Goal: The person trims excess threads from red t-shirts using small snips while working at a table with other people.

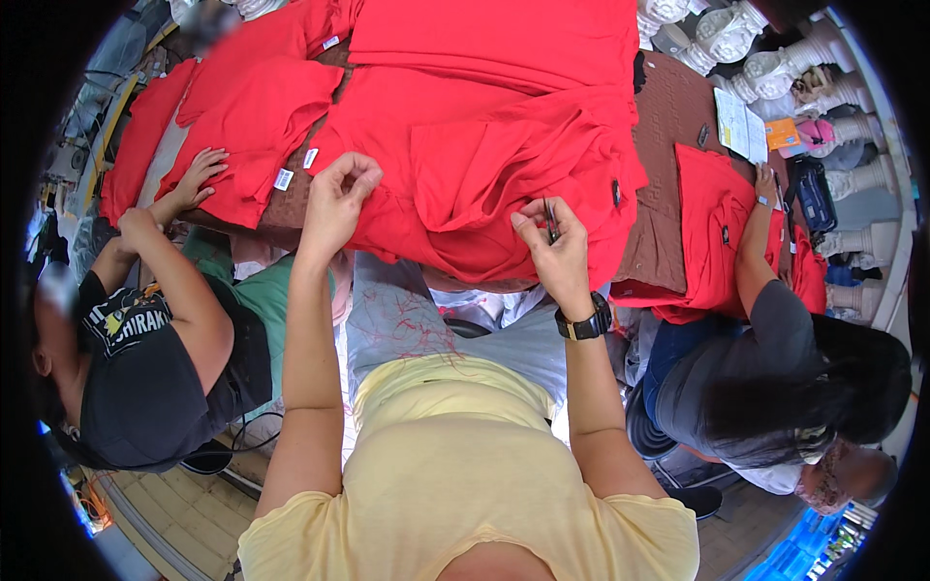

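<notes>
A red T-shirt (465,184) lies loosely bunched on the table in front of me, its opening gaping between my hands. My left hand (341,201) is raised over the shirt's left edge, thumb and fingertips pinched together; whatever they hold, if anything, is too small to make out. In my right hand (560,254) are small dark thread snips (551,221), pointing away from me over the near right part of the shirt. A dark label (616,194) shows on the fabric beyond that hand. Cut red threads (412,315) are scattered over my lap.
More red shirts (494,39) are stacked ahead on the brown-covered table (668,136). At left, a co-worker's hand (201,176) rests on red garments; another co-worker's hand (765,184) is by a paper booklet (740,126) at right. White balusters (852,179) line the far right.
</notes>
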Tool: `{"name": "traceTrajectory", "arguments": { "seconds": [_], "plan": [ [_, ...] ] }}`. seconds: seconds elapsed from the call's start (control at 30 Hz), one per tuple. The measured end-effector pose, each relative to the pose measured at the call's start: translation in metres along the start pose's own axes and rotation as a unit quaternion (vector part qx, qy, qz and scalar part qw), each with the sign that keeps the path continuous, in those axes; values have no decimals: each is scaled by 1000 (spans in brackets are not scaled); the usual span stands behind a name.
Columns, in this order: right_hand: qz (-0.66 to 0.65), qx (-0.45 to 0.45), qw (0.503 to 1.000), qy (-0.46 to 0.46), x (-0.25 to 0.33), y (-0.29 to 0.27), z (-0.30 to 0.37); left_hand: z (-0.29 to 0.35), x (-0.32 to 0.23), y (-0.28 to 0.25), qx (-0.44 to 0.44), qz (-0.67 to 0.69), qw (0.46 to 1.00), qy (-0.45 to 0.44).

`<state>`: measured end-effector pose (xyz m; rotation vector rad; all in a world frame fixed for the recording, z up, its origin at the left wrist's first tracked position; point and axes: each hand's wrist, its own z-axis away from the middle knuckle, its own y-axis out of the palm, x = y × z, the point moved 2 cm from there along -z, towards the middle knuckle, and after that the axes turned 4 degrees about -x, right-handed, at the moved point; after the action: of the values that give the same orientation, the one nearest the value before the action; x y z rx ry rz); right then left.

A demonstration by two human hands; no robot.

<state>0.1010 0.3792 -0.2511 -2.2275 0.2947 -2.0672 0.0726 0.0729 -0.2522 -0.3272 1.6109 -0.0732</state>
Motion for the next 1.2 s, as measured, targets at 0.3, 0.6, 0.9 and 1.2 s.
{"name": "traceTrajectory", "arguments": {
  "seconds": [0.3,0.6,0.9,1.2],
  "plan": [
    [60,64,984,-155,8,20,0,44,-63,46,89,-207,944,242],
    [42,49,981,-184,27,21,-12,11,-65,87,281,-56,953,96],
    [199,-141,914,-323,57,23,-37,-22,-88,94,38,-33,997,58],
    [6,-63,947,-314,26,45,-28,-13,-48,110,7,407,913,-16]
  ]
}}
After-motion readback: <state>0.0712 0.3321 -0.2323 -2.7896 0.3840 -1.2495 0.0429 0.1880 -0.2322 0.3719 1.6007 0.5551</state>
